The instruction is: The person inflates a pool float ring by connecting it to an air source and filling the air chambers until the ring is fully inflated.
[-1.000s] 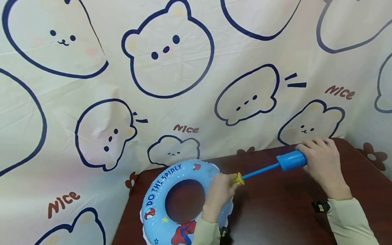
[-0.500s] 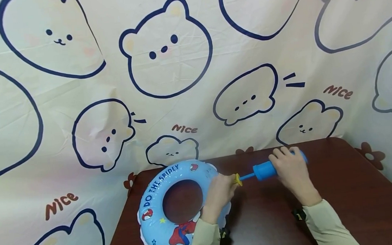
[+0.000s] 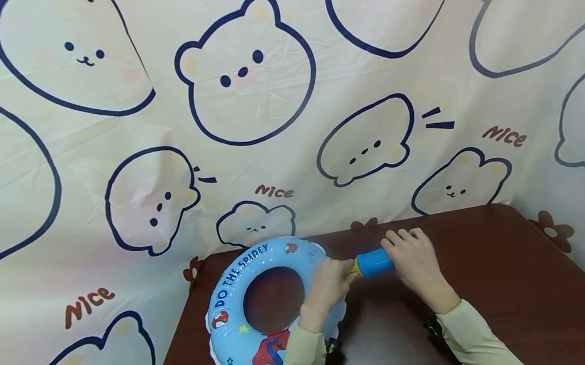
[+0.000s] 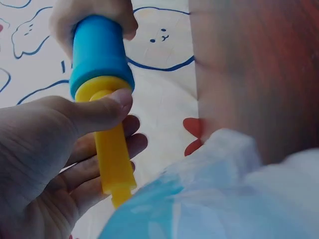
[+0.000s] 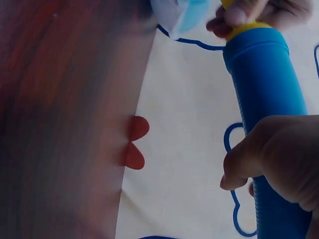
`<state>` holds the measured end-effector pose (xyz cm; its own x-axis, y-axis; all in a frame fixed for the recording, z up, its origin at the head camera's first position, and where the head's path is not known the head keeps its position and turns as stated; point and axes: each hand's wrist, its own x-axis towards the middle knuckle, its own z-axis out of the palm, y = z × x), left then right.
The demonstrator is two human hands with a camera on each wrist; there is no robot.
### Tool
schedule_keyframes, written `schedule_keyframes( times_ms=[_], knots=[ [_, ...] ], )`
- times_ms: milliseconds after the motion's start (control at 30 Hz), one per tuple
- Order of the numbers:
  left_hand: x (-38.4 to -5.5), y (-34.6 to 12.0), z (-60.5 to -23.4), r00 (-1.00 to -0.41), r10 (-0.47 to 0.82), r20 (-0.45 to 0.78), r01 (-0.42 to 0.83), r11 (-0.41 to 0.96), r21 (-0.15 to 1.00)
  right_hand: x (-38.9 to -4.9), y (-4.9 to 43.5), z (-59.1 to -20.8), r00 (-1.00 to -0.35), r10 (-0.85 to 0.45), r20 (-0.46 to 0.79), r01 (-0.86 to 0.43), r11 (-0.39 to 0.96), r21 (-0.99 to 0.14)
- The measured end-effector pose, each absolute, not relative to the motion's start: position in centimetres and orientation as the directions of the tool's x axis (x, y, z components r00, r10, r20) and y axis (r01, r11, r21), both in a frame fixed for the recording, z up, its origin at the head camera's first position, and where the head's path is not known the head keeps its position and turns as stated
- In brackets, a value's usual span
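A blue hand pump [image 3: 374,263] with a yellow end piece [image 4: 112,154] spans my two hands. My right hand [image 3: 418,267] is wrapped around the blue barrel. With thumb and fingers, my left hand [image 3: 326,286] holds the yellow end piece. In the left wrist view, the barrel sits against the yellow flange. The narrow yellow tip reaches the light blue inflatable swim ring [image 3: 231,331]; whether it sits in a valve is hidden. The ring looks plump, has a wavy white edge and printed lettering, and lies under my left forearm.
Everything rests on or above a dark red-brown table [image 3: 520,280]. Behind it hangs a pale cloth [image 3: 362,83] printed with cartoon animal outlines, close to the table's back edge.
My right hand has slid the blue barrel left toward my left hand. The thin blue rod that showed between barrel and yellow end is now inside the barrel. My left hand stays in place.
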<state>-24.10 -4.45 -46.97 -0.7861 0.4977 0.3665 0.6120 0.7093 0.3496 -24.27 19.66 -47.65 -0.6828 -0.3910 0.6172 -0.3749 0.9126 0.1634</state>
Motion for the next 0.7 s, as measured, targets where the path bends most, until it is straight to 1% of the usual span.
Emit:
schedule_keyframes(
  times_ms=[167, 300, 700],
  knots=[
    [-24.3, -5.2, -46.8, -0.800, 0.495, 0.340, 0.599, 0.687, 0.410, -24.4, 21.5, -47.0, -0.707, -0.338, 0.621, -0.361, 0.928, 0.093],
    [-24.5, -5.4, -46.8, -0.798, 0.499, 0.339, 0.602, 0.691, 0.399, -24.4, 23.3, -46.4, -0.706, -0.307, 0.638, -0.352, 0.934, 0.060],
    [-24.6, -5.4, -47.4, -0.803, 0.491, 0.337, 0.594, 0.704, 0.389, -24.2, 28.0, -45.6, -0.707, -0.214, 0.675, -0.272, 0.962, 0.019]
  ],
)
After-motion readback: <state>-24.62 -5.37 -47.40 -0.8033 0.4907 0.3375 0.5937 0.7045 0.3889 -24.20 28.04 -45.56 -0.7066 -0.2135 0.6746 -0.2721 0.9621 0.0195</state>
